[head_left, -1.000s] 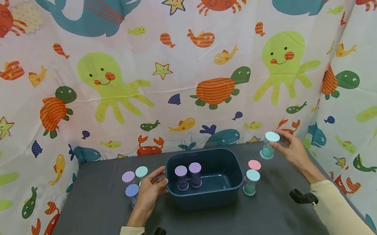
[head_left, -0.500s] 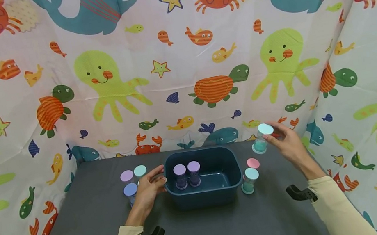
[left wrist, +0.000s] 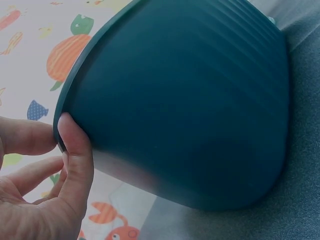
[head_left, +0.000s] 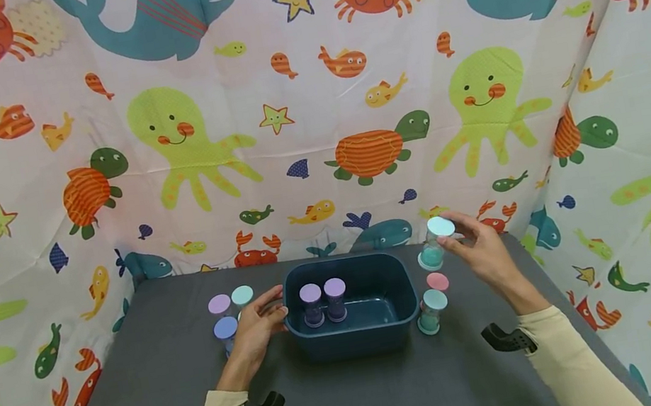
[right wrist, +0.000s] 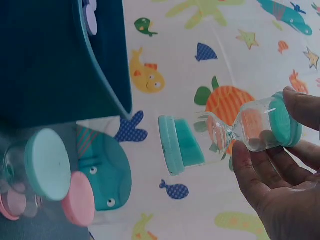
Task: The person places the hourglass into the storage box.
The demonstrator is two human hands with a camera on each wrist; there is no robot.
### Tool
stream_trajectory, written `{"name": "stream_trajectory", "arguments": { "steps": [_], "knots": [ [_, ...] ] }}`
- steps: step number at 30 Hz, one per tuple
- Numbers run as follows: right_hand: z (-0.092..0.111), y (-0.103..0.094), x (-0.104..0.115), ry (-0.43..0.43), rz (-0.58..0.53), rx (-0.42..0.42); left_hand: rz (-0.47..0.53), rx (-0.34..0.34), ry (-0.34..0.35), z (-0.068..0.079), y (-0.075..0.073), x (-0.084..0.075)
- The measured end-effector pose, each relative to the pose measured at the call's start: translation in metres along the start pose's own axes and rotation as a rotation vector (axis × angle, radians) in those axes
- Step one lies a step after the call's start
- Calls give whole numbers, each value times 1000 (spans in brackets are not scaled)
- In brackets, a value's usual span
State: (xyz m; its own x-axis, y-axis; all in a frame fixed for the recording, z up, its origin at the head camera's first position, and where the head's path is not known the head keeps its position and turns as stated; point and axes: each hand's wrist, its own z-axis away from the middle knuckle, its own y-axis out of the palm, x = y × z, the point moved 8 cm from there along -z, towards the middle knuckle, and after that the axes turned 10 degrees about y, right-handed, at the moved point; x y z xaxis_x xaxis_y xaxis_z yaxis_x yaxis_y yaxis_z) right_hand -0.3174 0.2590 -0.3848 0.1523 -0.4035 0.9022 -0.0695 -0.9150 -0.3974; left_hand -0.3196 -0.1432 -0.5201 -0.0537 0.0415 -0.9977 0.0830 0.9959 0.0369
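My right hand (head_left: 490, 258) holds a teal-capped sand timer (head_left: 437, 242) by its upper end, lifted to the right of the bin's back corner. In the right wrist view, teal sand lies in the lower bulb of that timer (right wrist: 190, 142). My left hand (head_left: 257, 333) pinches the left rim of a dark blue plastic bin (head_left: 358, 345), thumb on one side of the rim and fingers on the other, as the left wrist view shows. Two purple-capped sand timers (head_left: 311, 294) stand upright inside the bin's left part.
Right of the bin stand another teal-capped sand timer (head_left: 432, 311) and a pink-capped one (head_left: 438, 281) behind it. Purple (head_left: 220, 305), teal (head_left: 242, 296) and blue-capped (head_left: 226, 328) timers stand on the left, partly behind my left hand. A patterned curtain (head_left: 276, 60) borders the grey table (head_left: 359, 405).
My right hand has moved left with the teal sand timer, raising it slightly and bringing it nearer the bin. My left hand stays on the bin's rim.
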Motion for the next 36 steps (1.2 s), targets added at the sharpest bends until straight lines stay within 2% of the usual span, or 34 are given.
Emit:
{"name": "stream_trajectory", "arguments": {
  "steps": [12, 19, 23, 25, 32, 36],
  "knots": [
    [1, 27, 18, -38, -54, 55, -8, 0, 25, -2, -2, -3],
    [4, 43, 23, -19, -85, 94, 0, -9, -2, -2, -3, 1],
    [5, 50, 26, -8, -80, 100, -12, -13, 10, -4, -3, -1],
    [7, 54, 27, -8, -79, 119, -16, -16, -8, -3, -3, 1],
    [8, 68, 30, -32, -100, 157, -19, -20, 2, -1, -2, -1],
    [10, 78, 31, -22, -117, 188, -17, -18, -16, 1, -3, 0]
  ]
}}
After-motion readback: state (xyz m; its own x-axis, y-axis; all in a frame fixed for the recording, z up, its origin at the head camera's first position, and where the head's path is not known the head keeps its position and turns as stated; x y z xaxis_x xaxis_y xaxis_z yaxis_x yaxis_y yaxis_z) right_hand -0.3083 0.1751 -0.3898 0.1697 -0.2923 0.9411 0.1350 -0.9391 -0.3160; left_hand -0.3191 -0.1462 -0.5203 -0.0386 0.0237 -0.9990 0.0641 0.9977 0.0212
